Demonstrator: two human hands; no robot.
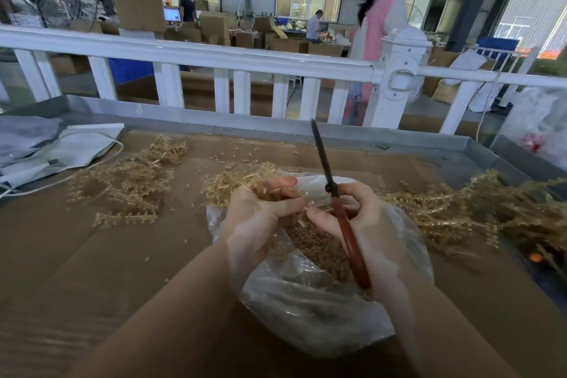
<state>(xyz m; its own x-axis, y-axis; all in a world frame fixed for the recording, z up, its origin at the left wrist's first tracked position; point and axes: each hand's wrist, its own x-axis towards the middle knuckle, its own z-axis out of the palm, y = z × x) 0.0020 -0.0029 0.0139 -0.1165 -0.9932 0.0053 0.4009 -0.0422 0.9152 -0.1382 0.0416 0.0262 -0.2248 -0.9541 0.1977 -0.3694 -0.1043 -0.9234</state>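
Over the crumpled clear plastic bag (306, 316), the left hand (254, 218) curls around a clump of small golden plastic pieces (270, 190). Right of it, the right hand (368, 224) grips red-handled, dark-bladed scissors (340, 210), blades together, their long axis pointing up and away towards the white railing (214, 55) beyond the bag.

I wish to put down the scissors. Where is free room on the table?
Bare cardboard lies near left, between the left hand and the cut sprigs. A smaller patch lies back right, between the plastic bag and the metal rim. Crowded: the sprig heap at right.
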